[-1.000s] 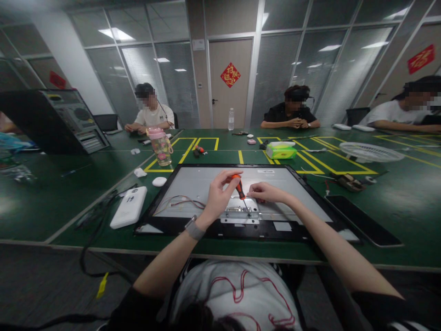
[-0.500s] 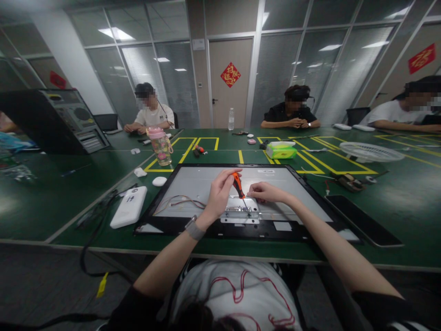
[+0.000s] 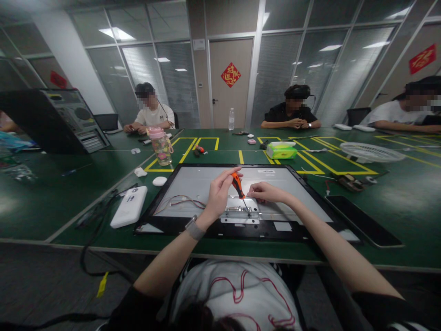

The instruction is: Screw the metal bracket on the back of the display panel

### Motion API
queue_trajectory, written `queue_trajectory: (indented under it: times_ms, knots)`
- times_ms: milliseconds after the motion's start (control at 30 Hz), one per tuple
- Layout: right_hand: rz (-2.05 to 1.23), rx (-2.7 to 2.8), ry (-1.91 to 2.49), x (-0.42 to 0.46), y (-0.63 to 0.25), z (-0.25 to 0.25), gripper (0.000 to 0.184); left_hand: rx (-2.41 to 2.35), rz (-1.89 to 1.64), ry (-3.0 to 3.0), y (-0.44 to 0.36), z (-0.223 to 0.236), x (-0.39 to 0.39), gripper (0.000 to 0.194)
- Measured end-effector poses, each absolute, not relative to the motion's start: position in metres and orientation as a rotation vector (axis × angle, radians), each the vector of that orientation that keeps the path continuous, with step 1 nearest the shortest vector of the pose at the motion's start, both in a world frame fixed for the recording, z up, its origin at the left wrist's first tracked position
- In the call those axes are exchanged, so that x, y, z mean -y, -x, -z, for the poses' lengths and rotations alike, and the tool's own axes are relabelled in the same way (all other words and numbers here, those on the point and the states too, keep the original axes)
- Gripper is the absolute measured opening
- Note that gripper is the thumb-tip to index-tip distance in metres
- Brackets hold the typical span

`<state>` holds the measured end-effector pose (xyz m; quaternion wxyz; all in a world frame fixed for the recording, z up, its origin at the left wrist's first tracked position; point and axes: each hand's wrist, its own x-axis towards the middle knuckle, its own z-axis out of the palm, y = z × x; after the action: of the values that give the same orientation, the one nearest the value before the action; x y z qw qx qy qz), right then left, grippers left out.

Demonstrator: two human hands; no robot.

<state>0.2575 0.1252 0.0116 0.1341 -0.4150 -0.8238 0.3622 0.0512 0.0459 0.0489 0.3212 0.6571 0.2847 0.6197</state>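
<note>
My left hand (image 3: pixel 219 193) is closed on the handle of an orange-and-black screwdriver (image 3: pixel 237 186), which tilts with its shaft pointing down. Its tip meets the metal bracket (image 3: pixel 239 220) at the near middle of a flat display panel (image 3: pixel 186 181) with a black frame. Just right of the screwdriver is my right hand (image 3: pixel 267 192), low over the panel, its fingers curled together; whatever they pinch is too small to make out. Thin wires (image 3: pixel 182 200) run across the panel's grey back, left of my left hand.
Left of the panel lie a white power bank (image 3: pixel 129 207) and a white case (image 3: pixel 159 181); a black phone (image 3: pixel 363 220) is on the right. Beyond stand a pink-lidded bottle (image 3: pixel 160 147) and a green tissue pack (image 3: pixel 281 150). Several people sit around the table.
My left hand and the screwdriver handle have shifted very slightly. The screwdriver tip stays at the same spot on the bracket, and my right hand has hardly moved.
</note>
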Motion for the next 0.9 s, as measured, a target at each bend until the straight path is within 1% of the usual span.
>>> queue_trajectory:
  times_ms: [200, 400, 600, 800, 900]
  knots:
    - [-1.031, 2.399, 1.195, -0.1251, -0.2577, -0.0119, 0.044, -0.783, -1.652, -1.783, -0.0503, -0.0487, -0.0452, 0.029]
    - [-1.042, 2.382, 1.199, -0.1241, -0.2573, -0.0121, 0.045, -0.83, -1.667, -1.88, -0.0502, -0.0501, -0.0443, 0.02]
    - [-1.054, 2.38, 1.203, -0.1221, -0.2563, -0.0144, 0.043, -0.827, -1.682, -1.919, -0.049, -0.053, -0.0423, 0.028]
    - [-1.058, 2.386, 1.191, -0.1229, -0.2559, -0.0139, 0.044, -0.829, -1.706, -1.89, -0.0497, -0.0508, -0.0445, 0.019]
    - [-1.073, 2.375, 1.187, -0.1234, -0.2556, -0.0134, 0.045, -0.82, -1.712, -1.88, -0.0498, -0.0498, -0.0456, 0.018]
